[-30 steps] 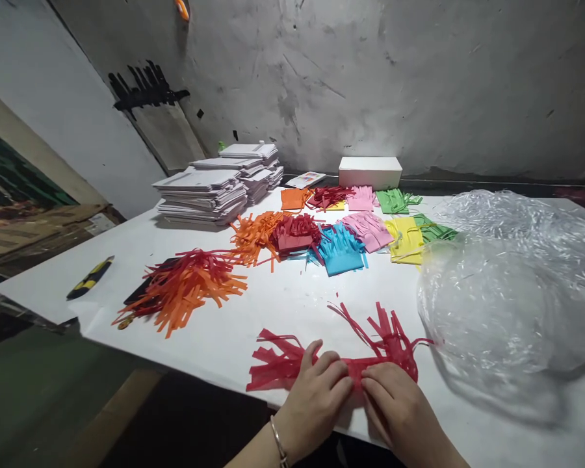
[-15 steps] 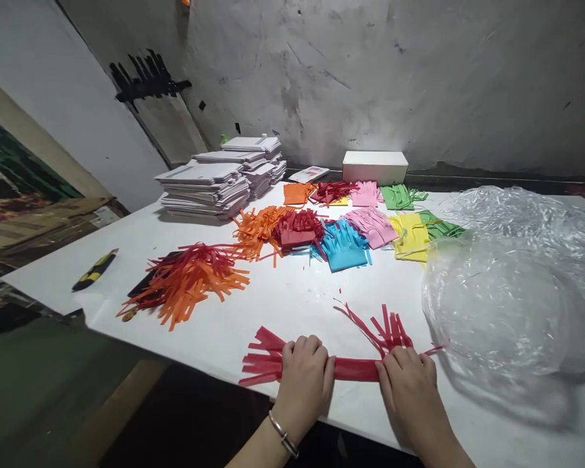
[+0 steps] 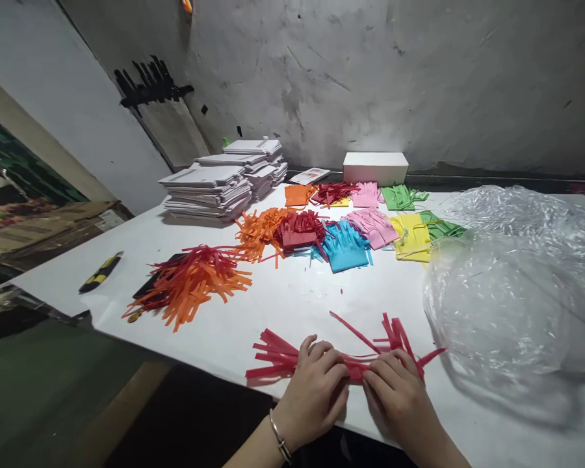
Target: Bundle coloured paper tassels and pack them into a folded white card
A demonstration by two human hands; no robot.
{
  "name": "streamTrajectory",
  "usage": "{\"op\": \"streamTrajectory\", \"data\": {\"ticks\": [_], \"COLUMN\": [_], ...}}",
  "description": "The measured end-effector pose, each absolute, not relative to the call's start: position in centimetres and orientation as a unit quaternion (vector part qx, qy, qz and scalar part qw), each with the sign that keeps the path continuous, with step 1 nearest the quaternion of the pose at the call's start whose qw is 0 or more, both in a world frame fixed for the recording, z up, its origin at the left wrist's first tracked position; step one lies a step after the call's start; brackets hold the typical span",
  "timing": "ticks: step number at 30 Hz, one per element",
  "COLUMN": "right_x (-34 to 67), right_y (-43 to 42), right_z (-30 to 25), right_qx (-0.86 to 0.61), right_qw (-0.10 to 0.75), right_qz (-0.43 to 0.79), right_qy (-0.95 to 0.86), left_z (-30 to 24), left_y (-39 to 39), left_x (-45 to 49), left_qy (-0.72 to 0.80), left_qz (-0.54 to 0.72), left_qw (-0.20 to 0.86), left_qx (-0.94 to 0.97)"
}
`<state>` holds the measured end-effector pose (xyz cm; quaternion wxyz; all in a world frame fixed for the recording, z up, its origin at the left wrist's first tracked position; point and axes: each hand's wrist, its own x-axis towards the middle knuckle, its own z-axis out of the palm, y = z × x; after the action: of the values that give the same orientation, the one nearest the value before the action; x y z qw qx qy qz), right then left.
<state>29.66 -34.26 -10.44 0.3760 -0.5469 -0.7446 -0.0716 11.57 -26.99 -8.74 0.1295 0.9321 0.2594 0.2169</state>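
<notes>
A strip of red fringed paper (image 3: 277, 359) lies at the near edge of the white table (image 3: 292, 299), its cut strands fanning out to both sides. My left hand (image 3: 316, 389), with a bracelet on the wrist, is closed on its rolled middle. My right hand (image 3: 394, 390) pinches the same middle section right beside it, fingertips nearly touching the left hand's. More red strands (image 3: 394, 335) stick up beyond my right hand.
An orange and red fringe pile (image 3: 190, 283) lies at the left, beside a yellow-black knife (image 3: 100, 272). Coloured fringe sheets (image 3: 344, 240) fill the middle. Stacks of white cards (image 3: 209, 190) and a white box (image 3: 375, 168) stand at the back. Clear plastic bags (image 3: 511, 292) cover the right.
My hands, which were spread apart along the flattened red strip half a second ago, have come together at its middle, and the red strands now bunch and lift at both ends.
</notes>
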Motion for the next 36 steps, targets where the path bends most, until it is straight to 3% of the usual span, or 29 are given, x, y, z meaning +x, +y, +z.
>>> {"op": "streamTrajectory", "data": {"ticks": [12, 21, 27, 36], "right_x": [30.8, 32.1, 30.8, 31.5], "right_y": [-35.9, -37.3, -36.7, -37.3], "right_z": [-11.4, -11.0, -11.4, -12.9], "right_qx": [-0.534, -0.636, -0.720, -0.694], "right_qw": [0.338, 0.378, 0.315, 0.337], "right_qz": [-0.092, -0.050, -0.103, -0.077], "right_qy": [-0.770, -0.672, -0.610, -0.632], "left_z": [-10.1, -8.4, -8.4, -8.9], "left_y": [-27.4, -27.6, -27.0, -25.6], "left_x": [11.2, 12.2, 13.7, 12.4], "left_qy": [0.250, 0.350, 0.408, 0.327], "left_qz": [0.251, 0.191, 0.130, 0.152], "left_qw": [0.082, 0.122, 0.072, 0.168], "left_qx": [0.932, 0.909, 0.901, 0.918]}}
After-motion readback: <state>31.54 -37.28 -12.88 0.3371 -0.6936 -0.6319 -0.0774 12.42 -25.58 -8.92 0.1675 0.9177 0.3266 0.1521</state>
